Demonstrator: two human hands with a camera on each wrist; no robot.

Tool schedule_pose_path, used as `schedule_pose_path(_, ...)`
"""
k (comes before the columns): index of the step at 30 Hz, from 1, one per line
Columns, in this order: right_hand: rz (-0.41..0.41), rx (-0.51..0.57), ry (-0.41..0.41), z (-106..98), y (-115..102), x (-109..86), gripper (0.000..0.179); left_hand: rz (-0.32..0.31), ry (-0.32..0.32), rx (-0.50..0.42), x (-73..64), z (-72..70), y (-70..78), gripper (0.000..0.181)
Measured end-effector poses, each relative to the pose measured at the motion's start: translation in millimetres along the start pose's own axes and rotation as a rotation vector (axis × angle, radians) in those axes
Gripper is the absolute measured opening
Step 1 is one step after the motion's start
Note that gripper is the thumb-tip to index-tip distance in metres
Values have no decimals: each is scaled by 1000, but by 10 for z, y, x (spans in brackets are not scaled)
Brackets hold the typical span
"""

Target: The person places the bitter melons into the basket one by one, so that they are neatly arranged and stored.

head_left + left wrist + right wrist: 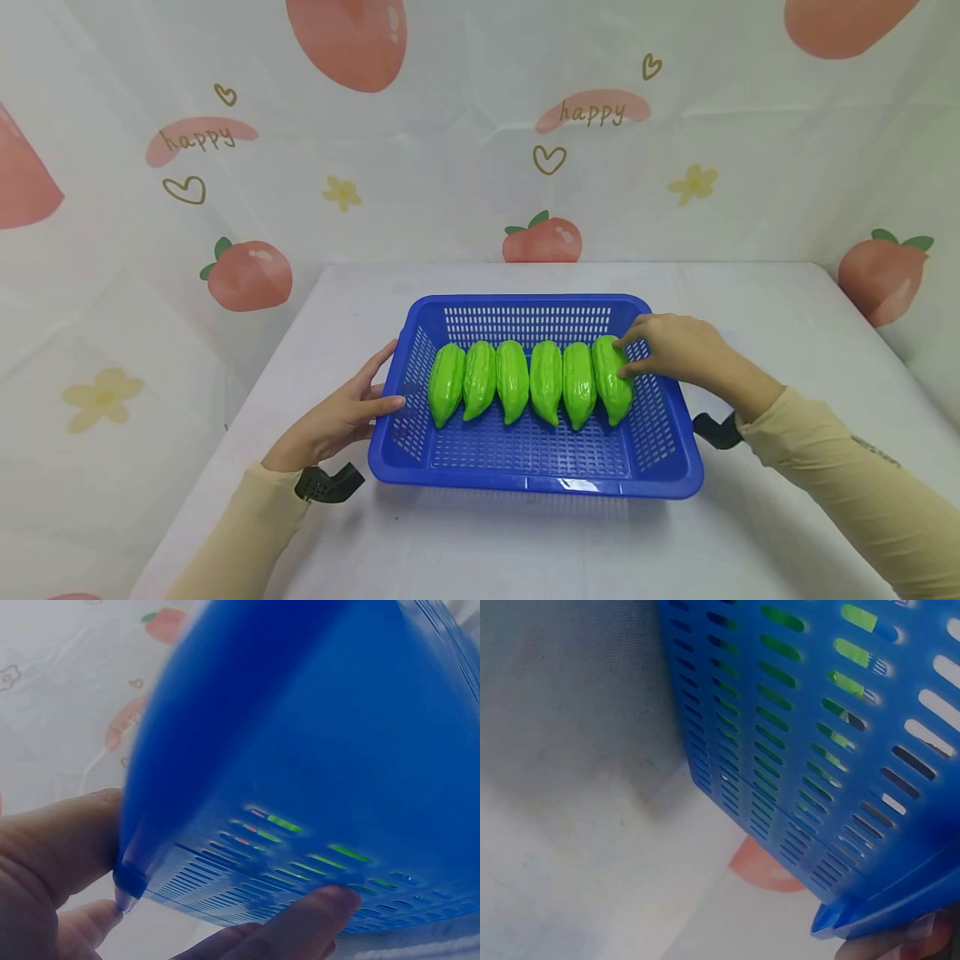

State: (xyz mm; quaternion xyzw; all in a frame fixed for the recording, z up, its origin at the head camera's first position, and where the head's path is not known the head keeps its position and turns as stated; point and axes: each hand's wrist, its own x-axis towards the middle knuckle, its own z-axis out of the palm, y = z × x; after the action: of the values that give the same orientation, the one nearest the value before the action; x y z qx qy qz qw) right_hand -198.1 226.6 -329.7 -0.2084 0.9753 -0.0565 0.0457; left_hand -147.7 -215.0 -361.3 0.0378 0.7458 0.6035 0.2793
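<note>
A blue plastic basket (525,485) with slotted walls holds several bright green, ridged bitter melons (512,379) side by side in a row. My left hand (337,421) grips the basket's left rim, its thumb over the rim and the other fingers outside against the wall. The left wrist view shows those fingers (300,922) under the slotted wall. Reaching over the right rim, my right hand (675,346) pinches the upper part of the rightmost bitter melon (613,392), which rests in the basket. In the right wrist view the basket wall (780,750) hides most of this hand.
The basket is on a table with a white cover (480,554). Behind and to the left hangs a white cloth (450,183) printed with peaches, hearts and flowers. Each wrist wears a black camera mount (330,483).
</note>
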Motion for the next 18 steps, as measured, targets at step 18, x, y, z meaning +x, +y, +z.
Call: schedule_pose_path(18, 6, 32, -3, -4, -1, 3, 48, 1, -8, -15, -12, 7, 13, 89)
